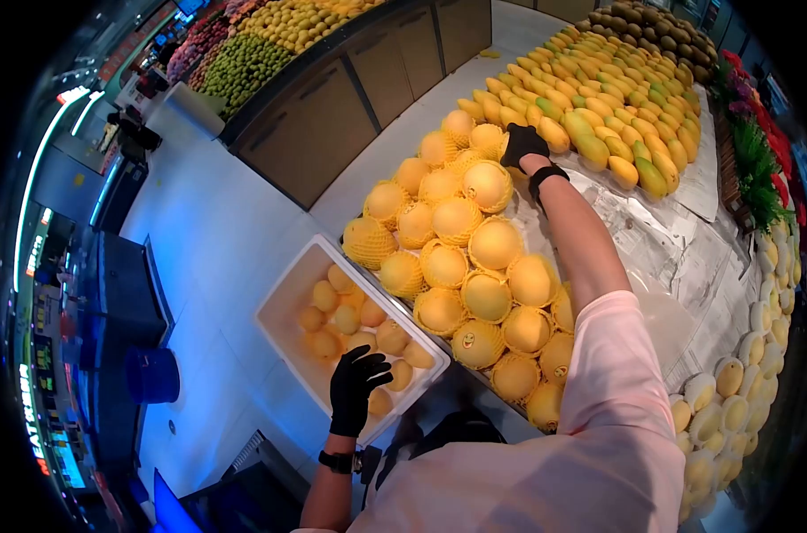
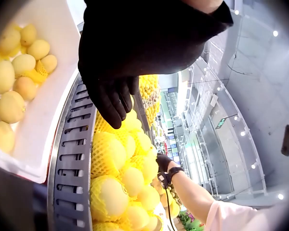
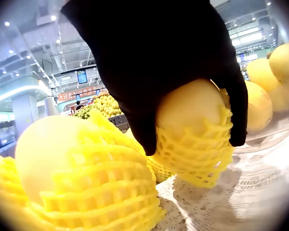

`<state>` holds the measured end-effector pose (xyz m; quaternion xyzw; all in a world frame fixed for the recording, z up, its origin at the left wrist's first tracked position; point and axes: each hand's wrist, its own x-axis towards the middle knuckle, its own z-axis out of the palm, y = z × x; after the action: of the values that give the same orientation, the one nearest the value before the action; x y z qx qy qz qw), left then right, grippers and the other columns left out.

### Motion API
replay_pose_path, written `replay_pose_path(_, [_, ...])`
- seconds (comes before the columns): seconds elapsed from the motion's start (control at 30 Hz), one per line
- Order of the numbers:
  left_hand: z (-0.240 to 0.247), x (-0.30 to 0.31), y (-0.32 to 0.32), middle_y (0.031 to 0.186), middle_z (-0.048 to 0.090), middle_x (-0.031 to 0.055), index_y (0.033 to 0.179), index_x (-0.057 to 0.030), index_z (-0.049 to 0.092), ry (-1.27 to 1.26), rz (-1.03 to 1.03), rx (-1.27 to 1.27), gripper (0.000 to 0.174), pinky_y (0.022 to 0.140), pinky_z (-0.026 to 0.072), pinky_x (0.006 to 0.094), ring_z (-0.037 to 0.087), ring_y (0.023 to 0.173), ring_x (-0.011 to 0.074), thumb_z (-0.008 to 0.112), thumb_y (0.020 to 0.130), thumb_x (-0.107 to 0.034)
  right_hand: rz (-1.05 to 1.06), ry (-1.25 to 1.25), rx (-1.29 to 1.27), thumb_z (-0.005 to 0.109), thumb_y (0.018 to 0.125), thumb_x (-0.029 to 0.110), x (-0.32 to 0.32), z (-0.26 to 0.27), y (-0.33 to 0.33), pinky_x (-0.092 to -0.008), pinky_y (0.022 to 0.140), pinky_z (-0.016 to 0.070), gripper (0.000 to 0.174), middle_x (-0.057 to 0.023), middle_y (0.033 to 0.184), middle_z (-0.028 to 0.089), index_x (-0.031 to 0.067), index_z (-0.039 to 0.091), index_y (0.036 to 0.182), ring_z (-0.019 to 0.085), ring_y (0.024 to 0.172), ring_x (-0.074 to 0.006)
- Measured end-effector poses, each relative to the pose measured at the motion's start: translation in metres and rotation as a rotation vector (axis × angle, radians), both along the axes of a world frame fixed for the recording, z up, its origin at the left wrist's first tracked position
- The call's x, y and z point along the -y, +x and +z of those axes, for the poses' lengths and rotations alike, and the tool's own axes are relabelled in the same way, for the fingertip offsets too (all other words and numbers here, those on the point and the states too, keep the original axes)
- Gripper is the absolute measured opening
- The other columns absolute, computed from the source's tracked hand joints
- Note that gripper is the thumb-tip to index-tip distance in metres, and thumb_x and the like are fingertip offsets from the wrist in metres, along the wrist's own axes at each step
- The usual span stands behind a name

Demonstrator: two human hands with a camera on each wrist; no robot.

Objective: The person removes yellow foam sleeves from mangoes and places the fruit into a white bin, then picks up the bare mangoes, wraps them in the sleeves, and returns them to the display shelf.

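Fingers of the gloved right hand [image 1: 522, 145] curl round a netted yellow fruit [image 3: 195, 125] at the far edge of the fruit pile [image 1: 474, 266]. The left hand [image 1: 355, 386] hovers spread, holding nothing, over the white crate [image 1: 284, 298].

bright ceiling store lights | fisheye edges dark | wrist close-ups blurred

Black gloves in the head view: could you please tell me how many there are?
2. One covers the left grip, spread above the white crate; the other covers the right grip, curled round a net-wrapped fruit farther away. None seems hidden.
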<state>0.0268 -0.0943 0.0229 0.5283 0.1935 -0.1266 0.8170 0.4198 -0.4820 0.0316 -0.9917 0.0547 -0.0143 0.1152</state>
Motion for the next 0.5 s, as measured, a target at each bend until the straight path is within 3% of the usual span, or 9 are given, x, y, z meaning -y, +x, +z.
replay_pose_path(0.07, [-0.001, -0.002, -0.002, 0.110, 0.061, 0.0199, 0.126, -0.0027, 0.048, 0.010, 0.016, -0.021, 0.051, 0.084, 0.0535, 0.0420, 0.063, 0.098, 0.0306, 0.033, 0.101, -0.044, -0.067, -0.021, 0.059, 0.063, 0.082, 0.024, -0.009, -0.011, 0.006, -0.0423, 0.090, 0.0492, 0.035, -0.0146, 0.118, 0.062, 0.0141, 0.064, 0.115, 0.061, 0.109, -0.0308])
replay_pose_path(0.17, [-0.001, -0.004, -0.002, 0.109, 0.061, 0.0194, 0.126, -0.0029, 0.048, 0.037, 0.011, -0.025, 0.051, 0.084, 0.0535, 0.0416, 0.063, 0.098, 0.0304, 0.033, 0.101, -0.044, -0.080, 0.055, 0.084, 0.060, 0.085, 0.026, -0.015, -0.026, 0.018, -0.0428, 0.092, 0.0477, 0.034, -0.0152, 0.121, 0.061, 0.0137, 0.064, 0.117, 0.059, 0.112, -0.0305])
replay_pose_path(0.3, [-0.004, -0.008, 0.000, 0.109, 0.062, 0.0192, 0.127, -0.0029, 0.047, 0.030, 0.022, -0.018, 0.047, 0.084, 0.0540, 0.0417, 0.064, 0.097, 0.0303, 0.034, 0.101, -0.040, 0.054, 0.022, -0.098, 0.072, 0.075, 0.041, 0.001, -0.040, 0.043, -0.0414, 0.095, 0.0465, 0.062, -0.0177, 0.127, 0.056, 0.0086, 0.057, 0.125, 0.055, 0.118, -0.0304])
replay_pose_path(0.33, [-0.007, -0.009, 0.000, 0.108, 0.062, 0.0190, 0.127, -0.0032, 0.048, 0.026, 0.023, -0.017, 0.049, 0.084, 0.0538, 0.0415, 0.064, 0.097, 0.0302, 0.033, 0.101, -0.042, 0.074, 0.078, -0.083, 0.078, 0.066, 0.045, 0.005, -0.035, 0.041, -0.0382, 0.095, 0.0457, 0.069, -0.0179, 0.122, 0.060, 0.0062, 0.059, 0.120, 0.058, 0.112, -0.0317])
replay_pose_path(0.43, [-0.007, -0.009, 0.002, 0.108, 0.062, 0.0188, 0.126, -0.0036, 0.048, 0.014, 0.027, -0.038, 0.050, 0.085, 0.0533, 0.0414, 0.063, 0.098, 0.0300, 0.032, 0.101, -0.043, 0.105, 0.190, -0.173, 0.081, 0.059, 0.049, 0.010, -0.015, 0.024, -0.0388, 0.099, 0.0451, 0.088, -0.0165, 0.130, 0.055, 0.0088, 0.051, 0.131, 0.054, 0.118, -0.0314])
replay_pose_path(0.5, [-0.010, -0.009, 0.003, 0.109, 0.062, 0.0189, 0.126, -0.0035, 0.048, -0.013, 0.026, -0.049, 0.050, 0.085, 0.0531, 0.0414, 0.063, 0.098, 0.0300, 0.032, 0.101, -0.043, 0.068, 0.226, -0.171, 0.081, 0.057, 0.049, 0.012, -0.022, 0.023, -0.0384, 0.100, 0.0446, 0.092, -0.0163, 0.132, 0.054, 0.0094, 0.048, 0.133, 0.054, 0.119, -0.0313])
